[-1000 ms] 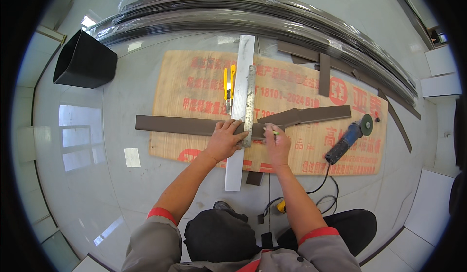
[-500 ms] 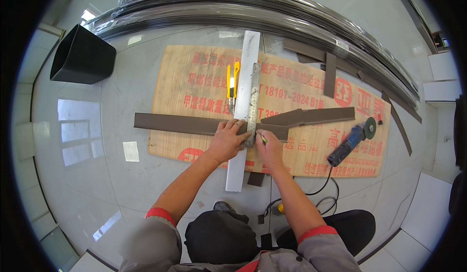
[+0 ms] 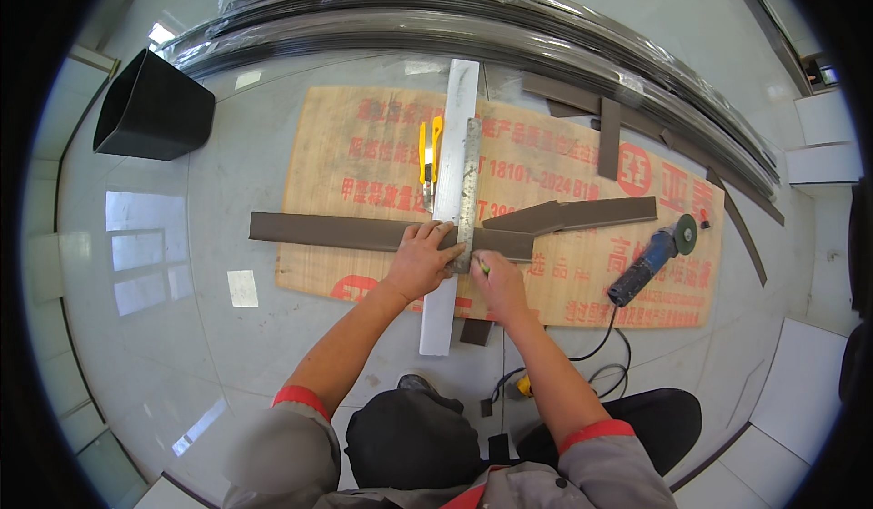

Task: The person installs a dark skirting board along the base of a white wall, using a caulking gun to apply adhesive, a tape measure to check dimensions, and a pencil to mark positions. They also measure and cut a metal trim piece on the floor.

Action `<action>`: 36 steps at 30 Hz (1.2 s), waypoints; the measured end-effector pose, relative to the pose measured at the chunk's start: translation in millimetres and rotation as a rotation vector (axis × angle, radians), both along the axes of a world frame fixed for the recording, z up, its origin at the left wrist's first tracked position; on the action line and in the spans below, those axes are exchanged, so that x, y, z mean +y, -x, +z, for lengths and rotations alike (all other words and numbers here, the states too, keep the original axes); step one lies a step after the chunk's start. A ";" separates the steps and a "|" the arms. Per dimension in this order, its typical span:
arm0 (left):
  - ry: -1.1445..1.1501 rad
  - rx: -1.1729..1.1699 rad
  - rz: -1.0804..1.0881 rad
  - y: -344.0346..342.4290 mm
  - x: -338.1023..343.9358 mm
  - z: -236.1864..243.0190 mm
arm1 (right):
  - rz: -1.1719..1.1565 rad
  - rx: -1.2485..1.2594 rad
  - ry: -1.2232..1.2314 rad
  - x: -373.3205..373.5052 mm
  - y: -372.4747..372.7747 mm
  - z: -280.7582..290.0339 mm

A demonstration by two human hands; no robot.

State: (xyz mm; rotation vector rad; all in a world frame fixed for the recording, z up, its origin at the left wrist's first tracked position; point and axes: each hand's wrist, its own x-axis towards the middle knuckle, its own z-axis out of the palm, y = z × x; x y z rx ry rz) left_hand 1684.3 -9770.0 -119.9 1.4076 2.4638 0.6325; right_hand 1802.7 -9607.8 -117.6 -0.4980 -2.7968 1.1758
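Note:
My left hand (image 3: 421, 261) presses down where a long brown trim strip (image 3: 318, 230) meets a white bar (image 3: 462, 90). Its thumb and fingers hold the lower end of a metal ruler (image 3: 469, 168) that lies across the strip along the bar's right side. Just right of the ruler, my right hand (image 3: 502, 291) is closed around a green pencil (image 3: 483, 265), with its tip near the ruler's edge. A second brown piece (image 3: 600, 213), bent at an angle, adjoins the strip's right end. Left of the bar lies a yellow and black utility knife (image 3: 436, 138).
Beneath the work is a wooden board (image 3: 318, 136) with red print on the floor. An angle grinder (image 3: 646, 265) with its cord (image 3: 600, 350) lies to the right. Long wrapped profiles (image 3: 436, 31) span the back, beside brown offcuts (image 3: 609, 136). A black bin (image 3: 159, 104) stands far left.
My right hand and the pencil have slid slightly toward me along the ruler. The whole view has shifted a little; my left hand keeps its place on the ruler.

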 end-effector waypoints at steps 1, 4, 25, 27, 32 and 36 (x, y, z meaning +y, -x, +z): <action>0.002 0.003 -0.001 0.8 0.1 -0.6 | 0.030 -0.066 -0.008 -1.0 -8.0 3.8; 0.012 0.001 -0.002 -1.9 -2.1 0.1 | 0.231 -0.333 -0.018 -1.0 -18.7 42.3; -0.139 0.037 0.291 -69.3 -139.7 35.1 | 1.260 0.160 0.403 -57.7 -86.6 344.4; -0.088 -0.017 0.437 -96.0 -183.6 25.3 | 1.270 0.062 0.474 -60.2 -97.5 323.0; 0.001 -0.179 0.780 -152.5 -258.6 38.8 | 0.310 0.170 0.433 75.4 -38.7 227.1; -0.031 -0.208 0.805 -186.3 -255.3 -11.6 | -0.748 -0.159 -0.269 287.7 -93.1 84.3</action>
